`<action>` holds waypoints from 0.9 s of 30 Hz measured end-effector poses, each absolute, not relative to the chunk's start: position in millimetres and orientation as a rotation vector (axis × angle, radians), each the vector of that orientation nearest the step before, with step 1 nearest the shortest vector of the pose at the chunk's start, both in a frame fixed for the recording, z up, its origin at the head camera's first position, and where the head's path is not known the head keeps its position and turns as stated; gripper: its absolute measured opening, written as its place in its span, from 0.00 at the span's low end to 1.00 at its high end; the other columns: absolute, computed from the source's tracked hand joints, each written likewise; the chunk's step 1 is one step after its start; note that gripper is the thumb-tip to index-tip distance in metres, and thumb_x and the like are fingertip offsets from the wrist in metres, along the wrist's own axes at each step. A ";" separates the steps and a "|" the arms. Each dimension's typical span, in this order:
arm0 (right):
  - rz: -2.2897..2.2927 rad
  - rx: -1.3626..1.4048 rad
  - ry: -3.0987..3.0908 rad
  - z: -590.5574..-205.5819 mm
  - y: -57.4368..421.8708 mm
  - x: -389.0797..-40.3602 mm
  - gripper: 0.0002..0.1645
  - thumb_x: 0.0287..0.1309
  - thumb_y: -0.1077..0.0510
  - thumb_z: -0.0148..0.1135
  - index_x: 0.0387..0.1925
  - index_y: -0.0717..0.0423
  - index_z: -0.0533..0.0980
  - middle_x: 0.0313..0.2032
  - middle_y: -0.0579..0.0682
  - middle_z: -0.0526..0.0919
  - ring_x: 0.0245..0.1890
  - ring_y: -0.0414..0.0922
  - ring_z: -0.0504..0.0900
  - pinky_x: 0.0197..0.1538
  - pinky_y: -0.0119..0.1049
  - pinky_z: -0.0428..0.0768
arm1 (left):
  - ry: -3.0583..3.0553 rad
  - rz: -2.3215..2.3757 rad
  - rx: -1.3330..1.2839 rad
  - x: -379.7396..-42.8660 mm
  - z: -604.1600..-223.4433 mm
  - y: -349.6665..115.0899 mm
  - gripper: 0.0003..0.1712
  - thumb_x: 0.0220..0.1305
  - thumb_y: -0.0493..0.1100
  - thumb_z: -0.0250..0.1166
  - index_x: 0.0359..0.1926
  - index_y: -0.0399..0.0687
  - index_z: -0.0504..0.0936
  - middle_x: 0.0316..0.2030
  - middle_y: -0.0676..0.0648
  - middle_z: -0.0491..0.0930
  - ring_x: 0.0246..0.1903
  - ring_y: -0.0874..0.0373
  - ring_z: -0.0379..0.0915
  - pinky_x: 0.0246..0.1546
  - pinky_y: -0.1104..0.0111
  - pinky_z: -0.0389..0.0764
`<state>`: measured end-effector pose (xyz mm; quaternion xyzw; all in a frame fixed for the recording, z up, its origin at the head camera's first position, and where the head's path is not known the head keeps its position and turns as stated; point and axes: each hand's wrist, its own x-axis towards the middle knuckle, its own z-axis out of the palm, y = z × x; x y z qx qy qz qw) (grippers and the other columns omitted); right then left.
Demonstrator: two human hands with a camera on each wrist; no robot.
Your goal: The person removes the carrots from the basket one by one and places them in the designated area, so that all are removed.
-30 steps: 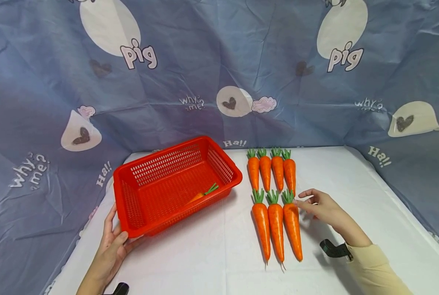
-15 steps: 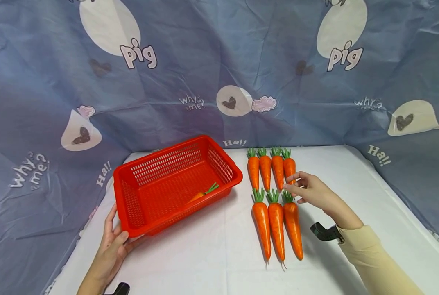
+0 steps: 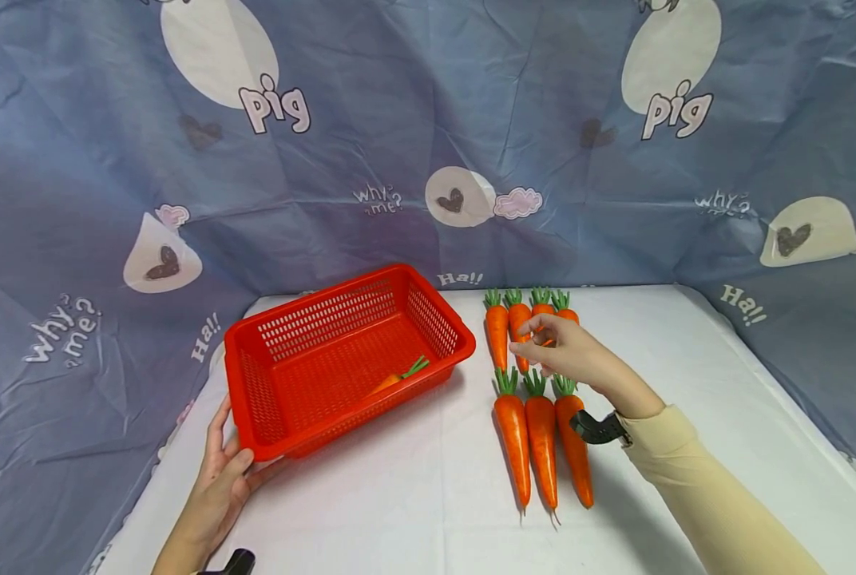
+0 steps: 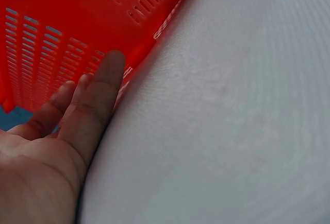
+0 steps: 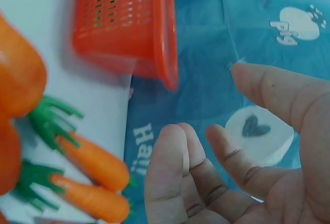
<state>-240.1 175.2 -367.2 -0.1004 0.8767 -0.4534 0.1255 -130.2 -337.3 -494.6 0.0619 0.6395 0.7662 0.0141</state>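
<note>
A red plastic basket stands angled on the left, with a carrot partly showing inside. My left hand holds its near-left corner, thumb at the rim; in the left wrist view, fingers lie against the slotted wall. On the right, several carrots form a back row and three carrots a front row, green tops pointing away. Above the back row hovers my right hand, hiding parts of those carrots. Its fingers are spread and loosely bent, with nothing between them.
A white cloth covers the table. Behind it and along the sides hangs a blue printed curtain. Both wrists wear black camera mounts, such as the right mount, which hangs over the front carrots.
My right hand has moved left and away from me, from beside the front row's rightmost carrot to above the back row. The left hand and basket stay in place.
</note>
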 end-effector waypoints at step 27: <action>-1.139 -0.477 2.345 -350.2 33.3 -303.8 0.22 0.69 0.48 0.72 0.52 0.57 0.75 0.32 0.50 0.85 0.33 0.44 0.85 0.35 0.31 0.81 | 2.013 2.365 0.171 -128.1 -492.1 -338.5 0.45 0.84 0.44 0.50 0.85 0.80 0.36 0.78 0.57 0.64 0.63 0.63 0.83 0.58 0.63 0.88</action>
